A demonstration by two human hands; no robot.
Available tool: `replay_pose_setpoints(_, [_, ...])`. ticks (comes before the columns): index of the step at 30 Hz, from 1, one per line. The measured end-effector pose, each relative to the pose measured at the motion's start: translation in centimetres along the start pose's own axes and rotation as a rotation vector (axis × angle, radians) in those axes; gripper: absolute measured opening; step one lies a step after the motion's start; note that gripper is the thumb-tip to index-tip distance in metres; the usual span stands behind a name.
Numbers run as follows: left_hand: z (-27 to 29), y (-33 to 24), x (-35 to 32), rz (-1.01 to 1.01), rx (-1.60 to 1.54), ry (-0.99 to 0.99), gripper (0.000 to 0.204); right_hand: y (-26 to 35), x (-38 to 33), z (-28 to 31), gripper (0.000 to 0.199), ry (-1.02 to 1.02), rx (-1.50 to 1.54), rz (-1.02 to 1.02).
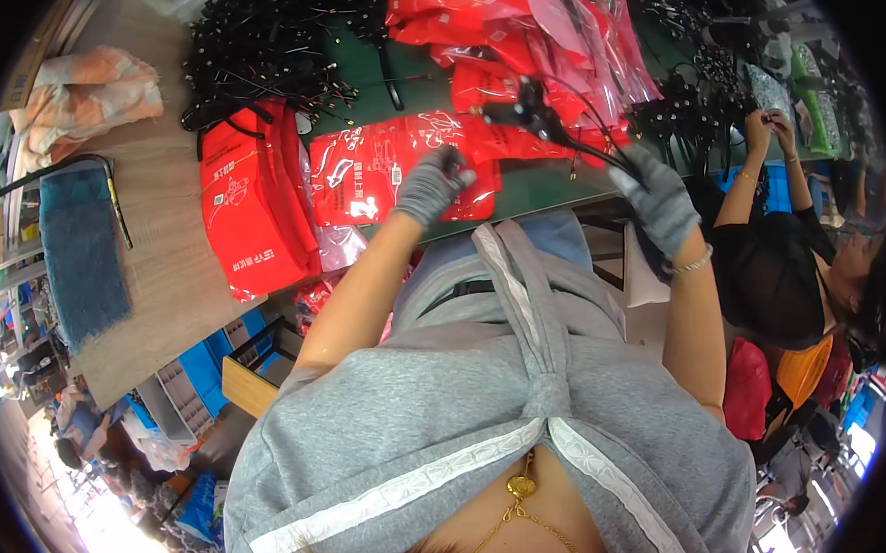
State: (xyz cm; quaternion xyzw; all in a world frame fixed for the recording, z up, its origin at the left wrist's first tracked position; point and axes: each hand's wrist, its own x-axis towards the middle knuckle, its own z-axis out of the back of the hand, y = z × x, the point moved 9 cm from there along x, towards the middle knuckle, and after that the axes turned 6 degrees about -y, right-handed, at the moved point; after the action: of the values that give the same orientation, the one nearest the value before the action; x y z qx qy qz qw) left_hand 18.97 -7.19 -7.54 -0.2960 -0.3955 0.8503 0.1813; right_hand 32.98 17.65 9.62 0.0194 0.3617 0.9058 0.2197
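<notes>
My right hand (659, 206), in a grey fingerless glove, is closed round a black cable (582, 146). The cable reaches left over the red bags and ends in a dark, blurred bulk of connectors. My left hand (429, 192), gloved the same way, is held over a flat red plastic bag (374, 163) with white print. Its fingers are curled, and a small dark spot shows at the fingertips; I cannot make out what they hold. A stack of filled red bags (256, 207) leans just left of that flat bag.
A large heap of black cables (265, 42) lies at the back left. More red bags (516, 30) are piled at the far middle of the green table (558, 190). A blue cloth (84, 253) is on the wooden table at left. A co-worker's hands (766, 133) work at right.
</notes>
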Motion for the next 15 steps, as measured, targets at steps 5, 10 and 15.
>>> replay_pose_setpoints(5, [-4.1, -0.1, 0.6, -0.290, 0.640, -0.288, 0.063, -2.0, -3.6, 1.0, 0.032, 0.050, 0.022, -0.030])
replay_pose_setpoints(10, [-2.6, 0.9, 1.5, -0.217, 0.426, -0.275, 0.051, -3.8, -4.2, -0.9, 0.034, 0.113, 0.055, -0.089])
replay_pose_setpoints(15, [-1.3, 1.5, -1.4, -0.128, -0.022, -0.275, 0.035, -2.6, -3.4, -2.0, 0.034, 0.126, -0.034, 0.050])
